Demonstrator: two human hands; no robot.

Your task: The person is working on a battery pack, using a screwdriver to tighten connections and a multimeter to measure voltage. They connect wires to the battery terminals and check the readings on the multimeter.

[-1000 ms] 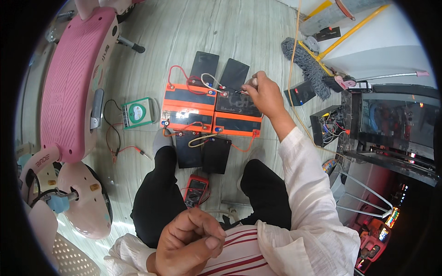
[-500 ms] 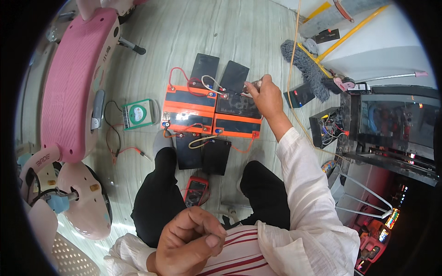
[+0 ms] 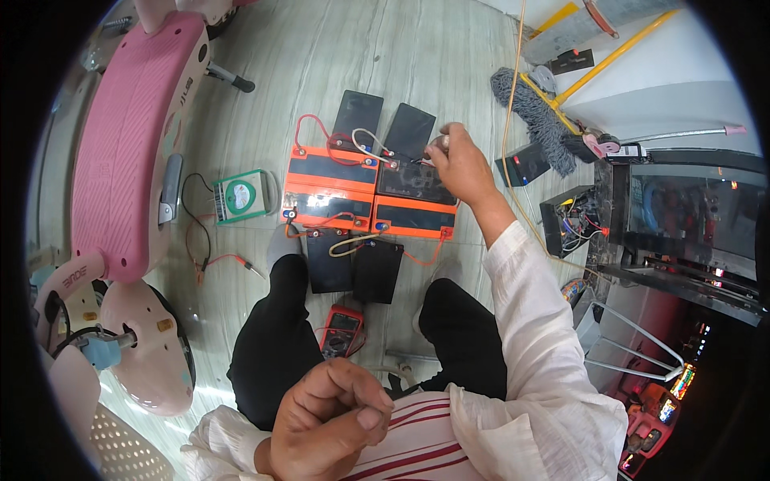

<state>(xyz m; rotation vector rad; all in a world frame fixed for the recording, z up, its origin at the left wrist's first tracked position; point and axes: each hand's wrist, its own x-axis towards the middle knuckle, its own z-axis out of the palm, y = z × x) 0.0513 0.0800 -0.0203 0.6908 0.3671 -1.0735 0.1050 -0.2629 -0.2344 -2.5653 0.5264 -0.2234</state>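
Right hand fingers pinch a cable end at the orange batteries, apparently to seat it; left hand curled shut near chest, holding nothing.

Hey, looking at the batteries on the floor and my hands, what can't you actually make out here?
Head view only:
- What the right hand pinches: fingers cover it.
- Whether the left hand holds anything: fist closed.
- Terminals on the orange batteries: too small, wires cross them.
- Multimeter display: too small.

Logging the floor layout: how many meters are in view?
2. A green-faced analog meter sits left of the orange batteries; a red handheld multimeter lies between the person's knees. Others could be hidden.
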